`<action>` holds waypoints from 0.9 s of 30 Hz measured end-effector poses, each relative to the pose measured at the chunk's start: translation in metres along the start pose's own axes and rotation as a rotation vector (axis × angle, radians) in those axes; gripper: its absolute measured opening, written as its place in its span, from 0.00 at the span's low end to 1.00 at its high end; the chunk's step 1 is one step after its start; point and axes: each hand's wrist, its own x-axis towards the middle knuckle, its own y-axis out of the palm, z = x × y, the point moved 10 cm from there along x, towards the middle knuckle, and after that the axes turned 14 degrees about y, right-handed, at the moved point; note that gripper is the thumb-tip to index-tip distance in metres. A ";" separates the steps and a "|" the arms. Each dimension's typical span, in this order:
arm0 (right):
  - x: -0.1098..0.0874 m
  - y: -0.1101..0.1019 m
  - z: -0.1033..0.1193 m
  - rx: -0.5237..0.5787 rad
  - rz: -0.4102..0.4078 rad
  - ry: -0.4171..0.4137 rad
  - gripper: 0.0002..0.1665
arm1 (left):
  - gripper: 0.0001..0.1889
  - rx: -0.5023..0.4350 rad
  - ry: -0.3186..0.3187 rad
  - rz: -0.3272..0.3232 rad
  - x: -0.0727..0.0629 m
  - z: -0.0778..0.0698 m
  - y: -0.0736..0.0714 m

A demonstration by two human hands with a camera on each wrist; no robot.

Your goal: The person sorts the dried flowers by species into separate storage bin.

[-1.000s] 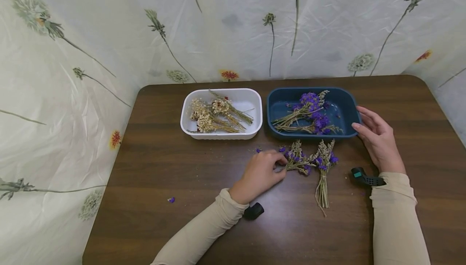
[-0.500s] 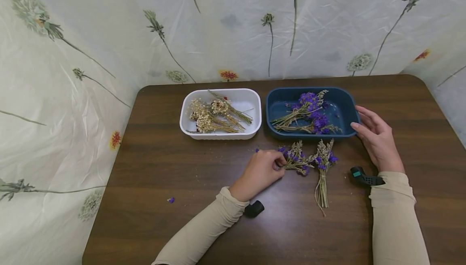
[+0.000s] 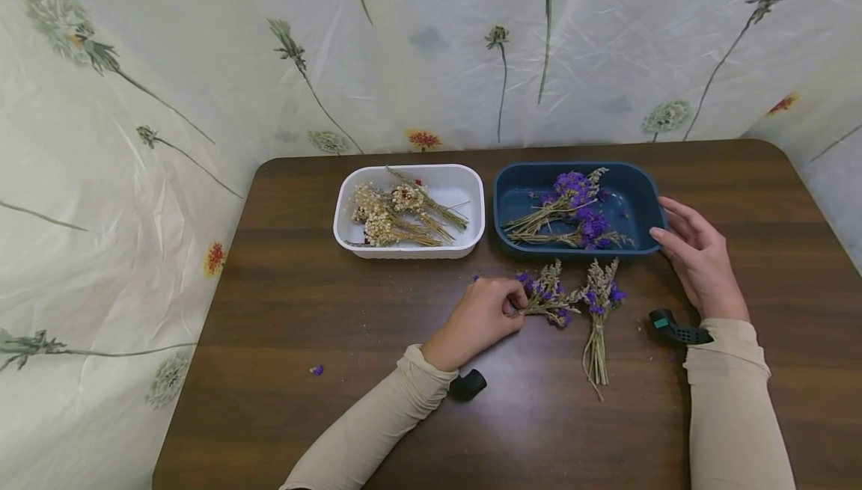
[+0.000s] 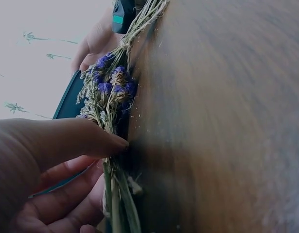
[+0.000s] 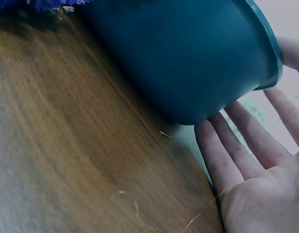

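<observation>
My left hand (image 3: 477,319) pinches the stems of a dried bunch of purple and pale flowers (image 3: 548,295) between thumb and fingers, low over the table. In the left wrist view the stems (image 4: 115,199) pass under the thumb and stick out below it. A second purple bunch (image 3: 598,322), bound with twine, lies just to its right, heads toward the back. At the right end of the blue tray (image 3: 498,213), my right hand (image 3: 703,262) touches the wall and rim with extended fingers (image 5: 256,138). Purple bunches (image 3: 572,191) lie inside that tray.
A white tray (image 3: 471,191) with cream dried flower bunches (image 3: 380,224) stands left of the blue one. A loose purple blossom (image 3: 316,370) and small crumbs are scattered on the brown table (image 3: 283,288). A flower-print curtain (image 3: 431,63) hangs behind.
My left hand and the bunch it pinches have shifted slightly to the left. The right hand stays at the blue tray's end.
</observation>
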 end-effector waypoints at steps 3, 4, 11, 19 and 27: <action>0.000 0.000 0.000 -0.002 -0.002 0.002 0.34 | 0.06 -0.009 -0.006 -0.003 0.000 0.002 0.000; 0.000 0.000 0.000 -0.003 -0.002 0.002 0.34 | 0.06 -0.011 -0.008 -0.003 0.000 0.003 0.000; 0.000 0.000 0.001 -0.005 0.000 -0.003 0.34 | 0.05 -0.027 -0.020 0.025 0.001 0.003 0.000; -0.001 -0.001 -0.002 -0.010 -0.007 0.009 0.35 | 0.05 -0.053 -0.026 0.021 -0.001 0.006 0.001; -0.001 0.000 0.000 -0.023 -0.014 0.014 0.34 | 0.05 -0.077 -0.031 0.004 -0.002 0.006 -0.005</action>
